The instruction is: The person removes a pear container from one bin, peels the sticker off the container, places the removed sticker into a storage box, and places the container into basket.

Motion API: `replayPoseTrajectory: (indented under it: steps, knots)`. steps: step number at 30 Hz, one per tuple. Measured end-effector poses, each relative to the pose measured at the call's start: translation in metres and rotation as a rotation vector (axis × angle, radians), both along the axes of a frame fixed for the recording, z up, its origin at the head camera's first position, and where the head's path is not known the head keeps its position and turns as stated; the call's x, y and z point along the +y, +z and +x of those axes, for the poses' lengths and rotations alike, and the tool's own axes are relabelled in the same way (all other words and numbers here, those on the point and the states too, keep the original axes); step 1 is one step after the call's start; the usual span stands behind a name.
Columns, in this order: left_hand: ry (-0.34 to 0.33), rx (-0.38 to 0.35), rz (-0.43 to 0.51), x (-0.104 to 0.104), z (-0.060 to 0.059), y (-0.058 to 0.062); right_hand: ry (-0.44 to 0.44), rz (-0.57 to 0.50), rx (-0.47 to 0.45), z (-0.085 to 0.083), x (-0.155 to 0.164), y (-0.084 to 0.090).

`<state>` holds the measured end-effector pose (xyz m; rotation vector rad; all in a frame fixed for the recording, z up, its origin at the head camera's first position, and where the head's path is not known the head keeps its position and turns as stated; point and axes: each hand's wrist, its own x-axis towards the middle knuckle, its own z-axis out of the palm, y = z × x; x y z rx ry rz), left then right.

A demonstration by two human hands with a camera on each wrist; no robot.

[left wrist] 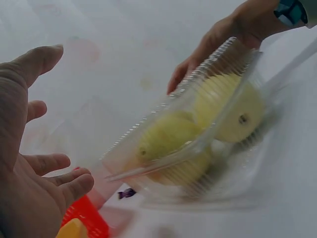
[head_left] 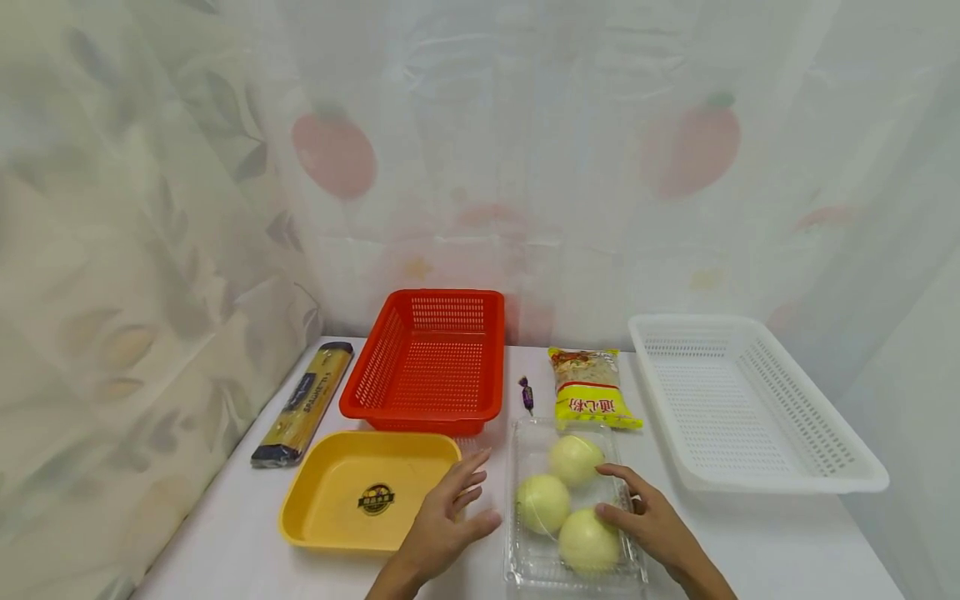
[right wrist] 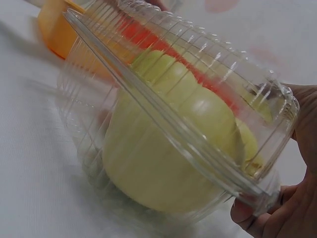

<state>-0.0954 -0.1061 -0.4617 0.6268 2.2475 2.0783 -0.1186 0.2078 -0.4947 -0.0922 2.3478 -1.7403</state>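
Note:
A clear plastic clamshell box [head_left: 528, 554] holds three round, pale yellow-green fruits [head_left: 588, 542], their exact kind hard to tell. My right hand [head_left: 656, 525] grips the box's right side, thumb and fingers about its edge, as the right wrist view also shows around the lidded box [right wrist: 168, 144]. To the left of the box, my left hand [head_left: 438, 529] is spread with nothing in it, apart from the box and beside a yellow tray [head_left: 337, 500]. In the left wrist view its straight fingers [left wrist: 47, 163] point toward the box.
Behind the yellow tray stands a red basket [head_left: 450, 375], with a spaghetti packet [head_left: 303, 408] to its left. A purple-wrapped candy [head_left: 527, 394] and a yellow pasta bag [head_left: 592, 392] lie beyond the box. The white basket [head_left: 750, 408] is at the right.

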Motion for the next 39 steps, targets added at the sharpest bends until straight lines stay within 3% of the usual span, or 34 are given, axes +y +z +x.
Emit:
replayPoseTrajectory:
  steps: [9,20,31,39]
  knots:
    - [-0.022,-0.042,-0.024,0.014,-0.004,-0.022,-0.002,0.003,0.002,0.001,-0.001,-0.001]
    - [-0.028,-0.105,-0.041,0.027,-0.01,-0.038,0.005,-0.002,0.008,0.001,0.001,-0.003]
    - [-0.021,-0.143,-0.099,0.034,-0.013,-0.045,0.003,-0.026,-0.002,0.001,0.0,-0.004]
    - [0.031,-0.111,-0.202,0.04,-0.019,-0.043,-0.007,-0.02,-0.005,0.0,0.0,-0.002]
